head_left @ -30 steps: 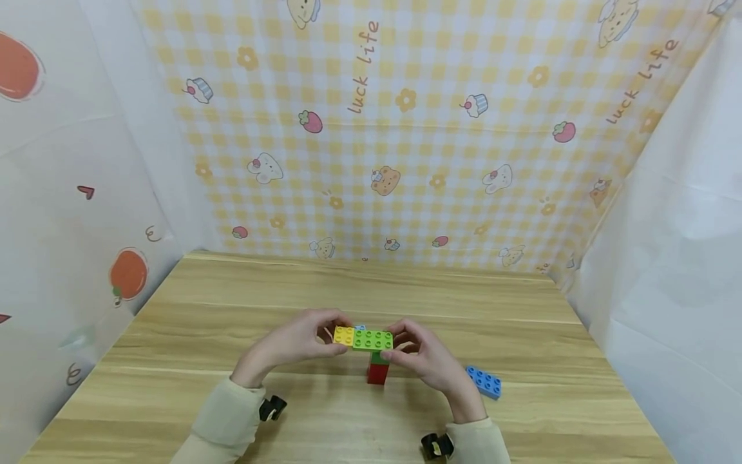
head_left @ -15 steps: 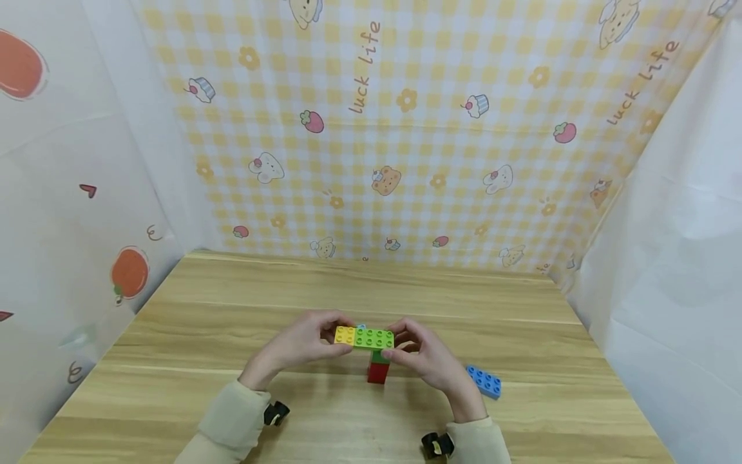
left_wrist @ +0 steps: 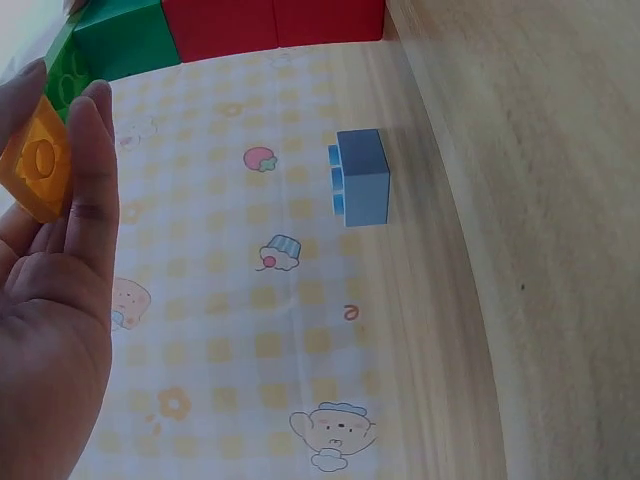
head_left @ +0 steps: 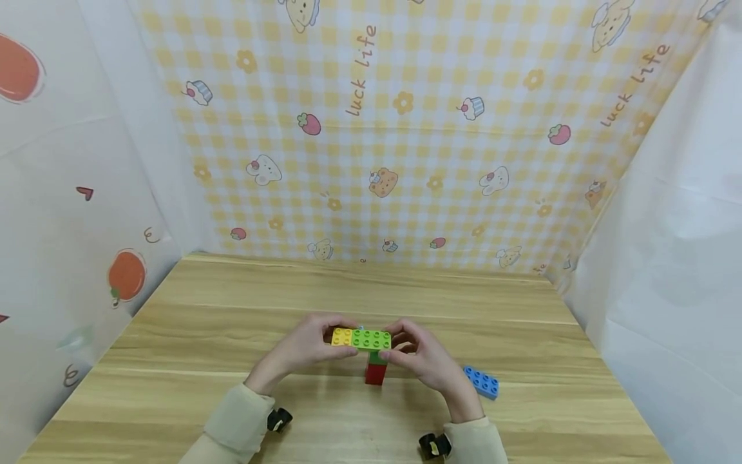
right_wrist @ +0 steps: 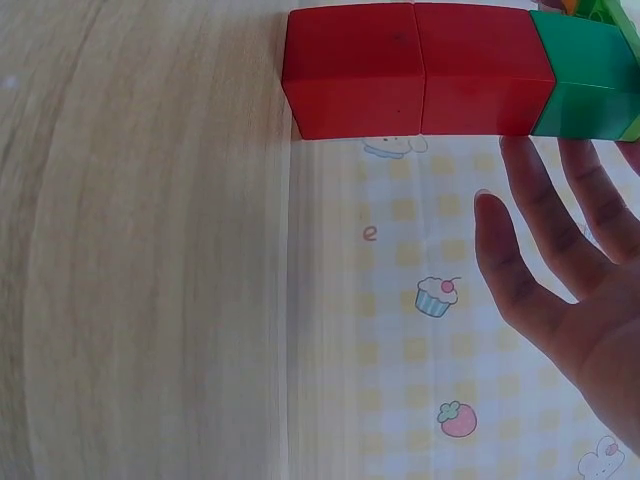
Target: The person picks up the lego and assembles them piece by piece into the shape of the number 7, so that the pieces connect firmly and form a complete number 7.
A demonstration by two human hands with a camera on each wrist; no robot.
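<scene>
A stack of toy building bricks stands on the table: two red bricks [right_wrist: 485, 70] below, a dark green brick [right_wrist: 585, 75] above them, and a long light green brick [head_left: 371, 339] lying flat on top. At the light green brick's left end is a small yellow brick [head_left: 342, 337], overhanging the stack's left side. My left hand [head_left: 304, 345] pinches the yellow brick between thumb in front and fingers behind. My right hand [head_left: 426, 359] holds the light green brick's right end, thumb at the front over the dark green brick, fingers behind.
Behind the stack, a light blue brick [left_wrist: 365, 180] is on the table, mostly hidden in the head view. A blue brick [head_left: 481, 382] lies right of my right hand. A checked cloth [head_left: 382, 129] hangs behind the wooden table [head_left: 232, 283].
My left hand has shifted slightly right, its thumb now reaching the seam between the yellow and light green bricks. The right hand keeps its hold, and the stack stays in place.
</scene>
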